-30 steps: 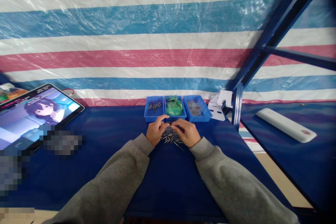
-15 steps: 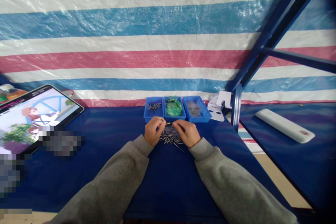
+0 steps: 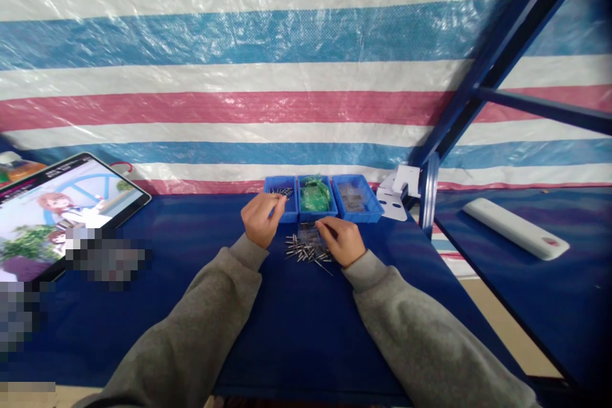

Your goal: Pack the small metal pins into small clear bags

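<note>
My left hand [image 3: 262,219] is closed in a pinch at the front edge of the left blue bin [image 3: 289,217], partly covering it. Whatever lies between its fingertips is too small to make out. My right hand [image 3: 342,240] is also pinched, just right of a pile of slim metal rods [image 3: 302,250] on the table. Something clear, like a small plastic bag [image 3: 308,233], lies by its fingertips; I cannot tell whether they grip it. Similar short metal pieces [image 3: 285,191] lie in the left bin.
The middle bin holds a green plastic bag [image 3: 315,195]; the right bin [image 3: 373,209] holds clear bags. White brackets [image 3: 396,196] stand beside it, near a blue metal post [image 3: 429,197]. A tablet [image 3: 90,197] leans at the left. A long white case [image 3: 516,228] rests far right.
My left hand has moved up and left, away from my right hand, to the left bin. The metal pile shows more fully. My right hand has stayed nearly in place.
</note>
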Available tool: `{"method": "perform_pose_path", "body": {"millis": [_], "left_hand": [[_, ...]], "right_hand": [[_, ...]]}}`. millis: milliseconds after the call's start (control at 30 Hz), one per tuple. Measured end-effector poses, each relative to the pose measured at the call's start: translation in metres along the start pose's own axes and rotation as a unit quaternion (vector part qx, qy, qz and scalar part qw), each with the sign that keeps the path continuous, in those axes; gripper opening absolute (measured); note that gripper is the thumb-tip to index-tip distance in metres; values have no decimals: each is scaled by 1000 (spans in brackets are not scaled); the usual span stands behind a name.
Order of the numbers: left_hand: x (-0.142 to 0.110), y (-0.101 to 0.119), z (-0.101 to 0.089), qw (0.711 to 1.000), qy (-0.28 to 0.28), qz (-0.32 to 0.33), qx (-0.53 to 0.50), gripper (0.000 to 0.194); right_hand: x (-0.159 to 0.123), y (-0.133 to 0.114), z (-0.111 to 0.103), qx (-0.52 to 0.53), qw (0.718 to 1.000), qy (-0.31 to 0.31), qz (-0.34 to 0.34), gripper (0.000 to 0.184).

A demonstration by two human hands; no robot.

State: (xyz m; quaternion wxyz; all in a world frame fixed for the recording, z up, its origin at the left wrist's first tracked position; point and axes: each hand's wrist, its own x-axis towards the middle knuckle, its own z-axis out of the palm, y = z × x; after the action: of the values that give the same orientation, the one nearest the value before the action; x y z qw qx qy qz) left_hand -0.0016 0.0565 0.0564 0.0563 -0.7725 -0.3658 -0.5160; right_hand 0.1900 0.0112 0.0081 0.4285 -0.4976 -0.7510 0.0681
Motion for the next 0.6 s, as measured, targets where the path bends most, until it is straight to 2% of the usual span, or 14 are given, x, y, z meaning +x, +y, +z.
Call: {"method": "perform_pose_path", "body": {"millis": [67,167,233,400,600], "left_hand": [[9,-5,-2,998,-37,2,59,13],[12,-7,-1,988,-81,-23,132,30],[8,-5,-1,985,-93,-30,141,34],[-17,5,4,992,-98,-16,73,26],[-40,8,20,987,-159,-18,-19,22]], "right_hand": [[0,0,0,-4,1000,-2,0,30],[0,0,0,-12,1000,-11,1,29],[1,1,1,-21,1000,-12,4,28],[0,8,5,-71,996,-44,29,21],[-3,13,13,-152,980,-112,58,19]]}}
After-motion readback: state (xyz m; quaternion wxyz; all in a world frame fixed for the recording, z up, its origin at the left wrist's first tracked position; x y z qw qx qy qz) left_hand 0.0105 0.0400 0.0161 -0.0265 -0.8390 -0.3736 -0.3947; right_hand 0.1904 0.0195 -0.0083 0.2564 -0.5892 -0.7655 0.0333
